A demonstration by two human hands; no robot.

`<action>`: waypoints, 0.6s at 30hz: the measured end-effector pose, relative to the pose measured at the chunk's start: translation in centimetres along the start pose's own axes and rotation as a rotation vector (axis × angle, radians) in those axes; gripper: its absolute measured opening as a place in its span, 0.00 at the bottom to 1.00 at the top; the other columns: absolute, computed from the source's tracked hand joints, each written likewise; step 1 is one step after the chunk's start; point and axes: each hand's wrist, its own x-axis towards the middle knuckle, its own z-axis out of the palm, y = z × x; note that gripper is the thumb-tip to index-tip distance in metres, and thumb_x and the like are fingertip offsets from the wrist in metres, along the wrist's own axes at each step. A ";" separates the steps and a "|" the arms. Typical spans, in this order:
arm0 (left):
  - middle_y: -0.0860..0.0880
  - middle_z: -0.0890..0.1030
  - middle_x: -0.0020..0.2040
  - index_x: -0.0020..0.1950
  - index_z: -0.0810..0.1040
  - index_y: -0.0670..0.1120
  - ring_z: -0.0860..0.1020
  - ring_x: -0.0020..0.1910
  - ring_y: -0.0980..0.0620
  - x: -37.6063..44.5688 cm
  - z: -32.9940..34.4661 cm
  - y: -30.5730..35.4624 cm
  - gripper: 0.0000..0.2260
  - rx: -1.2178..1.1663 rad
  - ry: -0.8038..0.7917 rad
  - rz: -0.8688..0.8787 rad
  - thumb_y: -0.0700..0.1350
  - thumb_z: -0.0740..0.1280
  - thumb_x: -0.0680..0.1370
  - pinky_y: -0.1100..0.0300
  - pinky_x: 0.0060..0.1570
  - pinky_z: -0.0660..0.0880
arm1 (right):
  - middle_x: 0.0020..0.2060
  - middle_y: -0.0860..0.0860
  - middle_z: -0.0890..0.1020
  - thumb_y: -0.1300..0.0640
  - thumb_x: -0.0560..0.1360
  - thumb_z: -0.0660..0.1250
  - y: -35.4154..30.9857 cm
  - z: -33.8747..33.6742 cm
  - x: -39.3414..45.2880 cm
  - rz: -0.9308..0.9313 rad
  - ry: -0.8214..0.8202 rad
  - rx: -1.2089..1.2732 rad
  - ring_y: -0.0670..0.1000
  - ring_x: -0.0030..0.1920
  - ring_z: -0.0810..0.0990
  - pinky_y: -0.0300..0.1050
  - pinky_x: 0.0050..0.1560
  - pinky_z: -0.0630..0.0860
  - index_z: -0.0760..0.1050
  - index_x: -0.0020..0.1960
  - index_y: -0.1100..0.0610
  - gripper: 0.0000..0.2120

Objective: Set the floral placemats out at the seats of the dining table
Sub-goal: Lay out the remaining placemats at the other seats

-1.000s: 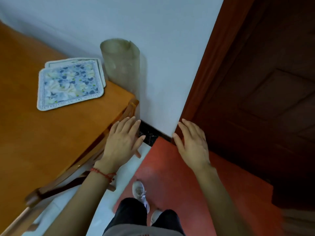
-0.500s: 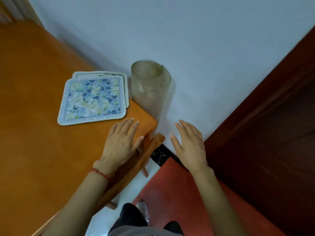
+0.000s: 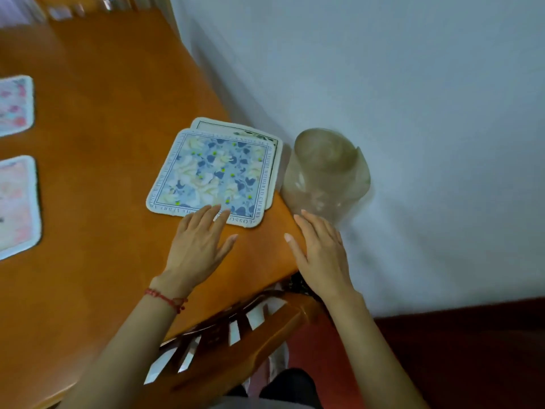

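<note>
A blue floral placemat [image 3: 215, 175] lies on top of a second placemat [image 3: 236, 129] near the table's corner by the wall. My left hand [image 3: 199, 246] is flat and open above the table, its fingertips over the blue mat's near edge. My right hand [image 3: 320, 252] is open too, hovering over the table corner, holding nothing. Two pink floral placemats [image 3: 16, 104] [image 3: 17, 205] lie at the left edge of the view.
The orange wooden table [image 3: 97, 143] fills the left. A rolled translucent sheet [image 3: 324, 172] stands between table corner and white wall. A wooden chair [image 3: 236, 343] is tucked under the near edge. A red floor [image 3: 324, 364] lies below.
The view swung left over the table, bringing the pink mats into sight. Both hands moved forward; the left one now reaches the blue mat's edge.
</note>
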 end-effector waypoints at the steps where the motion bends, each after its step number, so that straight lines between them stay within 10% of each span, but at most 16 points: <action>1: 0.40 0.78 0.60 0.64 0.74 0.42 0.77 0.60 0.40 0.4 0.0 -0.2 0.34 -0.006 -0.004 -0.034 0.62 0.39 0.79 0.44 0.56 0.74 | 0.60 0.55 0.78 0.46 0.77 0.54 0.2 0.1 0.9 -0.026 -0.011 0.003 0.54 0.60 0.76 0.48 0.59 0.72 0.74 0.62 0.59 0.22; 18: 0.39 0.77 0.62 0.65 0.73 0.40 0.74 0.62 0.38 6.2 2.4 -5.6 0.30 -0.119 -0.001 -0.313 0.60 0.50 0.76 0.41 0.58 0.71 | 0.66 0.54 0.72 0.50 0.78 0.59 1.1 6.9 11.4 -0.043 -0.242 0.254 0.52 0.67 0.69 0.52 0.65 0.69 0.69 0.67 0.59 0.21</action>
